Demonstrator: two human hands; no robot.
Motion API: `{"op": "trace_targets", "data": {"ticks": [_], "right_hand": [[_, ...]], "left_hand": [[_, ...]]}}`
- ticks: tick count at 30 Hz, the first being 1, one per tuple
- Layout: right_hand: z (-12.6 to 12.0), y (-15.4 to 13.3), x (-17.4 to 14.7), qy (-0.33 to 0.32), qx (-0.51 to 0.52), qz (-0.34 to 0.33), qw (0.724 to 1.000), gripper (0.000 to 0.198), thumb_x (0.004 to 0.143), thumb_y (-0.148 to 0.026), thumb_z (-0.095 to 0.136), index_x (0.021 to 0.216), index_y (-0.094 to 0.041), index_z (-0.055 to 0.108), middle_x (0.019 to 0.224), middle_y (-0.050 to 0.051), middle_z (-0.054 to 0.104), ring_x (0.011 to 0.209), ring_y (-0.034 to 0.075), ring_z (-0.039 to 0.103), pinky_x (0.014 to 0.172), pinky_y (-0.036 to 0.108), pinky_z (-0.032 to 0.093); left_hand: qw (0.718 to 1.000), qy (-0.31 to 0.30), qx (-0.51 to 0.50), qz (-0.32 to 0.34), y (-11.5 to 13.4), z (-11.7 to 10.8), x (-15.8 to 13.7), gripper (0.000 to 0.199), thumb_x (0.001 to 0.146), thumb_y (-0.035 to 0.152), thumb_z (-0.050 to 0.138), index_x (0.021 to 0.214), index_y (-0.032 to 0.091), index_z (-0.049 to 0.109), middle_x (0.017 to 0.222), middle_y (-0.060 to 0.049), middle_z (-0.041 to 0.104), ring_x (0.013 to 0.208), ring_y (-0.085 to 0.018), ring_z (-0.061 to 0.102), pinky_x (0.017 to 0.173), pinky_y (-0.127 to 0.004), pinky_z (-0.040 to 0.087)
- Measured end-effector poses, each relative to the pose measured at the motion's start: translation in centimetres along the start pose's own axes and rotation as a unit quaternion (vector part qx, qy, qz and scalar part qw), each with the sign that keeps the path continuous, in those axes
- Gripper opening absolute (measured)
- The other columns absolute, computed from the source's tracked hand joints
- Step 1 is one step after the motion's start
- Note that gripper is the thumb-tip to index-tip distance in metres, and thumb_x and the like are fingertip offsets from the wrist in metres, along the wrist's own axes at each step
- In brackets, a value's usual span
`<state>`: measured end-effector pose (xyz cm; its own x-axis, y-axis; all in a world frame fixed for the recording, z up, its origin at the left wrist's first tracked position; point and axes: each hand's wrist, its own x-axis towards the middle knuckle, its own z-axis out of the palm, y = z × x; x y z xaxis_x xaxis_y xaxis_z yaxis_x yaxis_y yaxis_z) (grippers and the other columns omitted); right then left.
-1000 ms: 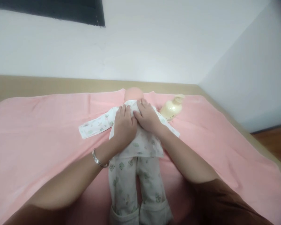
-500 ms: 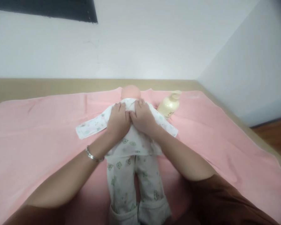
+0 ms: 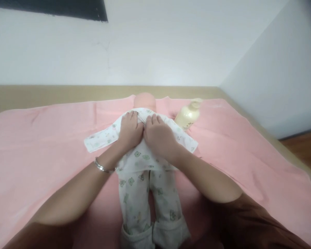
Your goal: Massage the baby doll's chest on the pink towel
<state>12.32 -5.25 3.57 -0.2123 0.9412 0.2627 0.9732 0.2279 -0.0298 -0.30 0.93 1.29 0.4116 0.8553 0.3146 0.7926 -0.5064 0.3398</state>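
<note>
A baby doll lies on a pink blanket, the bald back of its head at the far end. It wears a white printed top with the sleeves spread out and matching trousers with turned-up cuffs. Flat on the upper left of the doll's top rests my left hand, fingers stretched toward the head. My right hand lies beside it on the upper right, fingers extended, its thumb side by my left thumb. Small creases show in the cloth between the hands.
A cream pump bottle leans at a tilt just beyond the doll's right sleeve. Behind the blanket runs a beige table edge against a white wall. Brown wooden floor shows at the right.
My right hand has slid slightly back toward me along the doll's top, its back turned up more. My left hand stays almost in place.
</note>
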Motion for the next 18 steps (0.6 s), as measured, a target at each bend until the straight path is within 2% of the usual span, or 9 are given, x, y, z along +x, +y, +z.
{"op": "trace_targets", "data": {"ticks": [3,6,12,15,18], "right_hand": [[-0.4,0.0,0.1,-0.011,0.015,-0.005,1.0,0.047,0.095,-0.009,0.034,0.136,0.007,0.053,0.14,0.029,0.057,0.138,0.036,0.05,0.116,0.048,0.041],[-0.4,1.2,1.2,-0.016,0.083,0.012,0.996,0.045,0.1,-0.018,0.032,0.132,-0.001,0.059,0.138,0.023,0.061,0.137,0.032,0.052,0.116,0.047,0.041],[0.4,3.7,3.1,-0.061,0.163,0.087,0.981,0.068,0.101,-0.039,0.038,0.154,0.003,0.03,0.162,0.024,0.032,0.152,0.034,0.03,0.126,0.048,0.025],[0.6,3.8,3.1,-0.061,0.16,0.094,0.981,0.07,0.101,-0.04,0.037,0.154,0.004,0.028,0.163,0.025,0.028,0.153,0.034,0.028,0.127,0.048,0.023],[0.5,3.9,3.1,-0.064,0.153,0.08,0.983,0.07,0.1,-0.038,0.038,0.153,0.006,0.029,0.161,0.026,0.031,0.152,0.035,0.03,0.125,0.048,0.026]], "left_hand": [[0.999,0.014,-0.027,-0.045,0.2,-0.2,0.2,0.04,0.088,0.018,0.033,0.114,0.007,0.06,0.126,-0.021,0.062,0.127,-0.033,0.053,0.116,-0.053,0.04],[0.997,0.022,-0.047,-0.052,0.4,0.1,0.1,0.046,0.088,0.022,0.032,0.123,0.006,0.057,0.132,-0.021,0.06,0.129,-0.033,0.051,0.118,-0.053,0.038],[0.995,0.043,-0.066,-0.055,-0.3,1.2,0.0,0.054,0.092,0.029,0.031,0.137,0.007,0.052,0.144,-0.019,0.054,0.137,-0.032,0.046,0.122,-0.053,0.033],[0.998,0.037,-0.041,-0.039,-0.3,1.2,-0.1,0.056,0.094,0.028,0.031,0.14,0.003,0.049,0.148,-0.023,0.051,0.141,-0.034,0.043,0.122,-0.057,0.031],[1.0,0.015,-0.009,-0.006,0.5,0.6,-0.8,0.058,0.095,0.025,0.028,0.145,-0.001,0.043,0.152,-0.024,0.046,0.146,-0.037,0.039,0.124,-0.059,0.026]]}}
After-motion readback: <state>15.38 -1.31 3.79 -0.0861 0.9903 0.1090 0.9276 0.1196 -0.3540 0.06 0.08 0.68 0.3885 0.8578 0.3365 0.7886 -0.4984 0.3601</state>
